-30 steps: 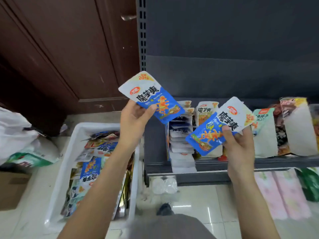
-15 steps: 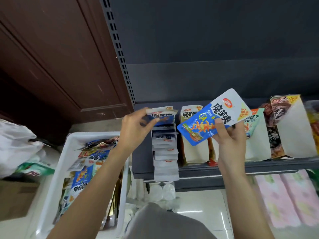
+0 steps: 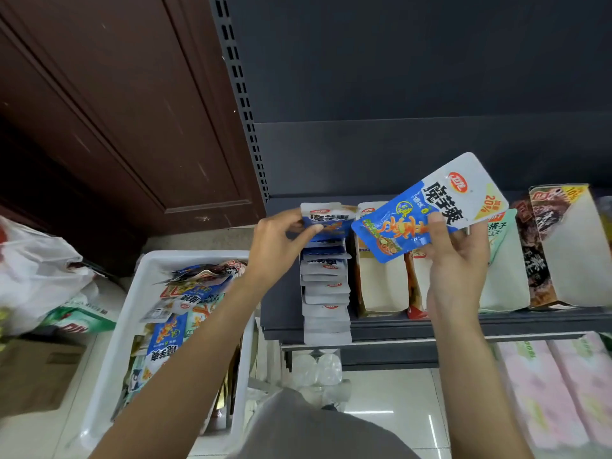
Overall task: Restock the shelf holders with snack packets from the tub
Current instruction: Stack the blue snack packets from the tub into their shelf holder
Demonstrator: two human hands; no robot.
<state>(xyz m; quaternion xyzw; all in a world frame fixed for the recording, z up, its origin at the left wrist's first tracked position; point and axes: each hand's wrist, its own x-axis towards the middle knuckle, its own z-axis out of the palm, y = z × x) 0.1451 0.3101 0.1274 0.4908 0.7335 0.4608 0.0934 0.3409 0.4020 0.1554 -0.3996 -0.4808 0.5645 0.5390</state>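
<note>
My left hand [image 3: 281, 240] pinches a blue-and-white snack packet [image 3: 328, 220] at the back end of the leftmost shelf holder [image 3: 326, 293], which carries a row of the same packets standing one behind another. My right hand [image 3: 457, 260] holds a second blue-and-white packet [image 3: 427, 207] tilted in the air over the neighbouring white card holder [image 3: 381, 289]. The white tub [image 3: 129, 326] sits on the floor at the lower left, with several mixed packets piled in it.
Further card holders [image 3: 569, 256] with other snacks stand to the right on the dark shelf [image 3: 463, 326]. A brown wooden door [image 3: 116, 111] is at the left. White plastic bags [image 3: 36, 270] and a cardboard box [image 3: 36, 376] lie beside the tub. Pink packs [image 3: 556, 395] fill the lower shelf.
My left hand has brought its packet down from the air to the back of the leftmost holder's row. The right hand has stayed raised with its packet, drifting slightly left.
</note>
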